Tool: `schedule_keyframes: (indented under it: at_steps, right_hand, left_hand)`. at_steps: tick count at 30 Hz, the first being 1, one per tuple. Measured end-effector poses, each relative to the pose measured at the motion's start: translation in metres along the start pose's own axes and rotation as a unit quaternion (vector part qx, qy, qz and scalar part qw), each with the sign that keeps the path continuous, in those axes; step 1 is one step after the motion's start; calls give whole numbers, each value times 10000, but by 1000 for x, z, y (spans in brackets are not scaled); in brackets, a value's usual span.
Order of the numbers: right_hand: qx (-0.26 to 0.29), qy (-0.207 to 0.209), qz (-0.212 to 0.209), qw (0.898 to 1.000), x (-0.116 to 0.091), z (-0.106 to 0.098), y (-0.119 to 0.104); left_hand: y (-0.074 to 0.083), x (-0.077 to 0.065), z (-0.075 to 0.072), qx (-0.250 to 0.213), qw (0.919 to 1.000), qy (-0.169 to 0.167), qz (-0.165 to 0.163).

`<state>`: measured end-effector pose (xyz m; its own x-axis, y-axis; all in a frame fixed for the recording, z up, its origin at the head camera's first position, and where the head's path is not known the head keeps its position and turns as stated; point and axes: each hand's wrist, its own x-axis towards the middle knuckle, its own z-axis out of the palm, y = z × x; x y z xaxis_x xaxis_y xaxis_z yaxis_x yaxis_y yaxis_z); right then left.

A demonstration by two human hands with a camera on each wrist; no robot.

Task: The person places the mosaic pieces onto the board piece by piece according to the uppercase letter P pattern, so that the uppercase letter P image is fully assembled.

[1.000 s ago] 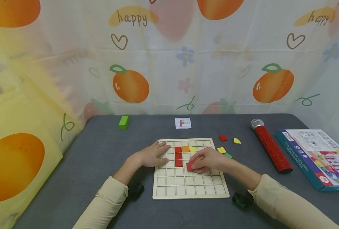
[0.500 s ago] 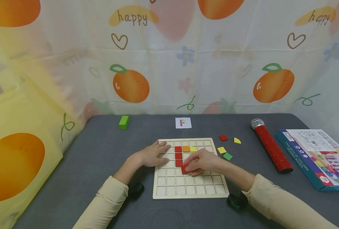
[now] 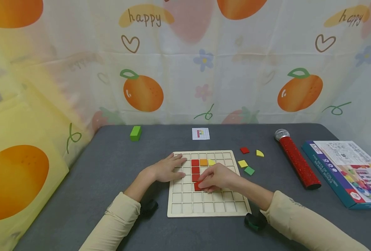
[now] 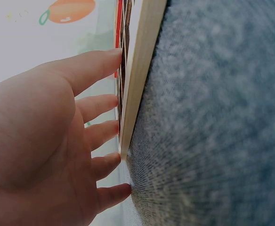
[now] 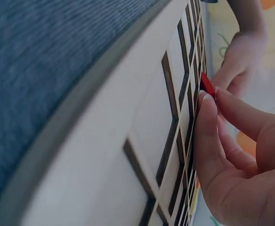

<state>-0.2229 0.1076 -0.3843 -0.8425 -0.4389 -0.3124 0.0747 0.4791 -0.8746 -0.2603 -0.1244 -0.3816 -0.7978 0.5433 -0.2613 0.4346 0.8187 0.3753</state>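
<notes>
A wooden grid board (image 3: 208, 204) lies on the grey table (image 3: 110, 164). In its cells sit a column of red tiles (image 3: 195, 169), an orange tile (image 3: 203, 162) and a yellow tile (image 3: 211, 162). My right hand (image 3: 215, 178) pinches another red tile (image 3: 198, 185) at the board, just below the red column; the right wrist view shows the red tile (image 5: 207, 85) between thumb and fingertips. My left hand (image 3: 166, 169) rests flat with straight fingers on the board's left edge (image 4: 140, 80).
Loose red (image 3: 244, 150), yellow (image 3: 242, 163), green (image 3: 249, 170) and quarter-round yellow (image 3: 259, 153) tiles lie right of the board. A pattern card (image 3: 200, 134) and green block (image 3: 135, 133) sit farther back. A red glitter tube (image 3: 296, 163) and game box (image 3: 348, 170) are at right.
My right hand has slid the red tile leftward across the board, from right of the red column to just beneath it. The left hand has stayed put.
</notes>
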Motion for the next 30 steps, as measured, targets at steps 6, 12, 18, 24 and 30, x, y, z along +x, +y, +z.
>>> schedule_keyframes:
  at_steps: [6, 12, 18, 24, 30]
  right_hand:
    - [-196, 205, 39, 9996, -1, 5, -4]
    - [-163, 235, 112, 9995, -2, 6, -7]
    - [-159, 256, 66, 9995, -1, 6, -8]
    - [-25, 143, -60, 9999, -1, 4, -5]
    - [235, -34, -7, 9997, -1, -4, -2]
  left_hand:
    - [0, 0, 0, -36, 10000, 13, 40]
    - [0, 1, 0, -37, 10000, 46, 41]
    - [0, 1, 0, -26, 10000, 51, 7]
    - [1, 0, 0, 21, 10000, -8, -77]
    - [1, 0, 0, 10, 10000, 27, -38]
